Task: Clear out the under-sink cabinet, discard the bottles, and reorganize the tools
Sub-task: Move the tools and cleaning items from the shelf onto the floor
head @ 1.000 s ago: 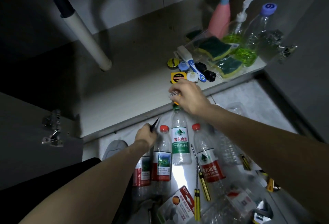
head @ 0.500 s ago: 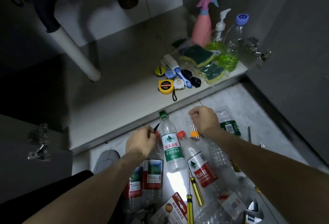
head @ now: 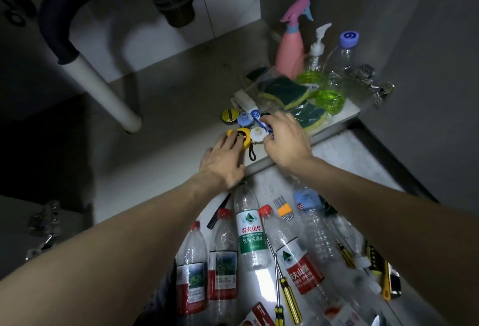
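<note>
Both my hands reach onto the cabinet floor [head: 160, 141]. My left hand [head: 223, 159] lies with straight fingers on the yellow tape measure [head: 242, 137]. My right hand [head: 285, 139] has its fingers curled at a blue-and-white tool [head: 255, 115] beside a small white round piece [head: 257, 133]; whether it holds it is hidden. Several empty plastic water bottles [head: 250, 232] lie on the tiled floor below, with yellow-handled screwdrivers [head: 287, 297] between them.
At the cabinet's right stand a pink spray bottle [head: 290, 50], a pump bottle [head: 315, 61] and a clear bottle with green liquid [head: 334, 84], behind sponges [head: 285, 91]. The drain pipe [head: 98, 87] comes down at left. An orange-banded brush [head: 283, 209] and utility knife [head: 383, 271] lie on the floor.
Both hands have left the floor bottles and moved up into the cabinet; the left now rests on the tape measure, the right is at the small tools. The camera has moved closer.
</note>
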